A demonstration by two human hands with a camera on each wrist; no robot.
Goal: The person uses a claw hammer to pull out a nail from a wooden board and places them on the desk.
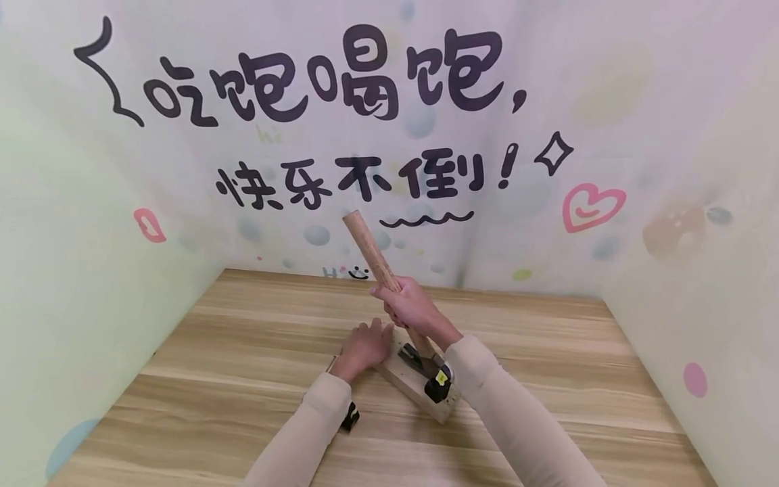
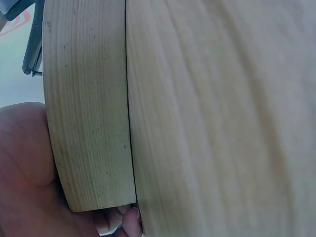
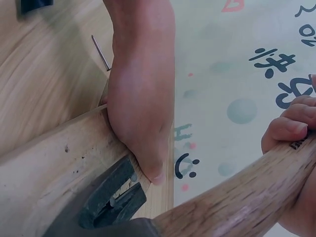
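My right hand (image 1: 415,306) grips a claw hammer by its wooden handle (image 1: 367,245), which slants up and away to the left. The dark hammer head (image 1: 420,362) is low over a pale wooden block (image 1: 404,382), its forked claw (image 3: 116,195) close to the block's top face. A nail (image 2: 37,73) shows at the claw in the left wrist view. At the block's far end, my left hand (image 1: 368,343) holds it against the table, palm along one side and fingers bent round the end. Part of the hammer head is hidden by the right wrist camera.
Under the block lies a wood-grain table (image 1: 243,338). A thin loose nail (image 3: 101,53) appears beyond the left hand in the right wrist view. Behind the table rises a printed backdrop (image 1: 487,250), with pale walls on both sides. Black cameras sit on both wrists.
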